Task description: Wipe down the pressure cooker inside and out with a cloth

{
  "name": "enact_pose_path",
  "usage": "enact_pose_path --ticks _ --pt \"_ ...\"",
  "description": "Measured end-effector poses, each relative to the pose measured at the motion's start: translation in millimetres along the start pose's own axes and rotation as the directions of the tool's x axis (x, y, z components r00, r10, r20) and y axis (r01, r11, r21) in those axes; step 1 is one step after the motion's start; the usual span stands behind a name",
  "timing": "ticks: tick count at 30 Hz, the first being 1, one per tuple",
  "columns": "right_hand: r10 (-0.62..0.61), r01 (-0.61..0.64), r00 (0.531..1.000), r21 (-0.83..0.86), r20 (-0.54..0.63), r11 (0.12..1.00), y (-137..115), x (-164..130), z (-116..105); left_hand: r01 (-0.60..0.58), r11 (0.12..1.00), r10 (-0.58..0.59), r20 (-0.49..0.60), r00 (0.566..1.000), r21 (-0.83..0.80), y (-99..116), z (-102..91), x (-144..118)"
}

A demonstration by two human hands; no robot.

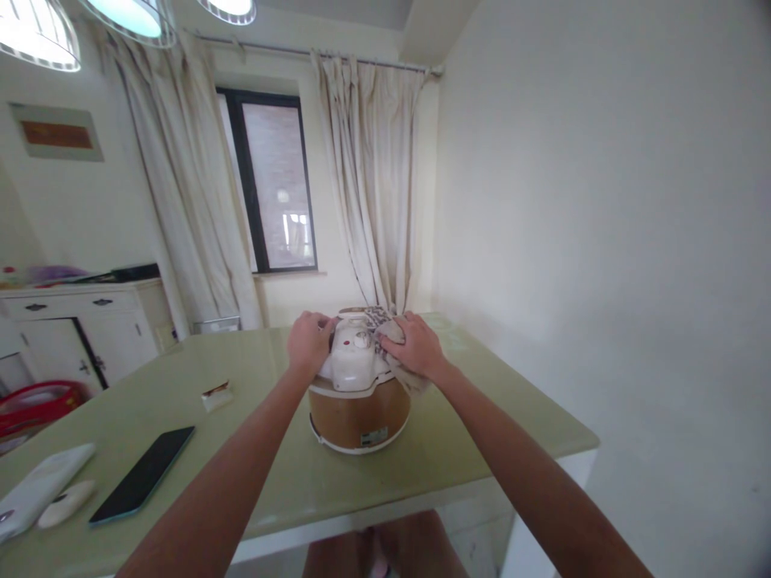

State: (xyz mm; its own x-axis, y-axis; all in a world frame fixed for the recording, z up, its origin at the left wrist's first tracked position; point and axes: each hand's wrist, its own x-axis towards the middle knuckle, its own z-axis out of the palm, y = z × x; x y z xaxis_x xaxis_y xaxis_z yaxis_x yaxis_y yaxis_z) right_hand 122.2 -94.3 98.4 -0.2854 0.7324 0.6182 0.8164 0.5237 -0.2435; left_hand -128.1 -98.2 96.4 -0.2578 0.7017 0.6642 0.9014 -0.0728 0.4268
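**Both hands on the rice cooker**

Bare forearms reach over a pale green table point(494, 417) in a cream room with curtains. Behind the rice cooker point(360, 401) is a window. Its small label is unreadable. Left hand point(309, 341) cups the lid; right hand point(414, 345) presses probably a cloth point(385, 325), fingers together.

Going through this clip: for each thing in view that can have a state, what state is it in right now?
Rice cooker: upright on the table, lid down.
Cloth: bunched on the lid under the right hand.
Left hand: resting on the lid's left side.
Phone: flat, screen dark.
Curtains: drawn apart.
Cabinet: drawers closed.
Ceiling lamps: lit.
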Motion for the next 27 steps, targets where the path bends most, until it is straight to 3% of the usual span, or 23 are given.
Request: enact_pose_path --ticks 3,5,9,12,15,18,20,22,25,27 --pt "0.123 -0.136 0.983 0.090 0.136 0.987 19.8 34.7 2.0 -0.071 0.984 0.073 -0.005 0.997 0.162 3.6 -5.2 -0.3" --pt "0.237 -0.267 0.947 0.119 0.216 0.956 36.0 54.8 6.9 -0.116 0.961 0.115 0.020 0.993 0.251 8.0 -9.5 -0.5" --pt "0.384 -0.434 0.883 0.160 0.269 0.886 53.6 55.8 17.0 -0.185 0.939 0.170 0.075 0.983 0.289 13.7 -13.6 0.4" --pt "0.350 -0.364 0.930 0.143 0.115 0.920 42.8 19.9 19.8 -0.170 0.963 0.159 0.067 0.985 0.208 10.2 -9.4 1.9" --pt "0.188 -0.184 0.978 0.052 -0.090 0.982 15.0 -21.5 18.4 -0.135 0.980 0.129 0.049 0.990 0.145 3.2 -2.6 3.3" --pt "0.024 -0.025 0.994 -0.012 -0.108 1.000 -8.0 -32.5 14.3 -0.115 0.988 0.111 0.041 0.993 0.101 -3.1 2.2 5.0" --pt "0.026 -0.025 0.999 0.020 -0.040 0.999 -8.1 -14.7 11.9 -0.066 0.996 0.064 0.038 0.997 0.054 -6.6 3.8 6.3" --pt "0.133 -0.138 0.989 0.095 0.065 0.986 6.6 15.6 11.3 0.003 1.000 -0.004 0.051 0.999 0.016 -9.4 4.7 7.4" --pt "0.327 -0.350 0.928 0.125 0.177 0.928 42.6 53.0 14.7 0.060 0.998 -0.060 0.074 0.995 0.004 -11.3 5.1 8.0" --pt "0.392 -0.414 0.903 0.113 0.174 0.903 61.6 56.4 19.0 0.071 0.997 -0.071 0.070 0.995 0.006 -10.2 5.0 7.6"
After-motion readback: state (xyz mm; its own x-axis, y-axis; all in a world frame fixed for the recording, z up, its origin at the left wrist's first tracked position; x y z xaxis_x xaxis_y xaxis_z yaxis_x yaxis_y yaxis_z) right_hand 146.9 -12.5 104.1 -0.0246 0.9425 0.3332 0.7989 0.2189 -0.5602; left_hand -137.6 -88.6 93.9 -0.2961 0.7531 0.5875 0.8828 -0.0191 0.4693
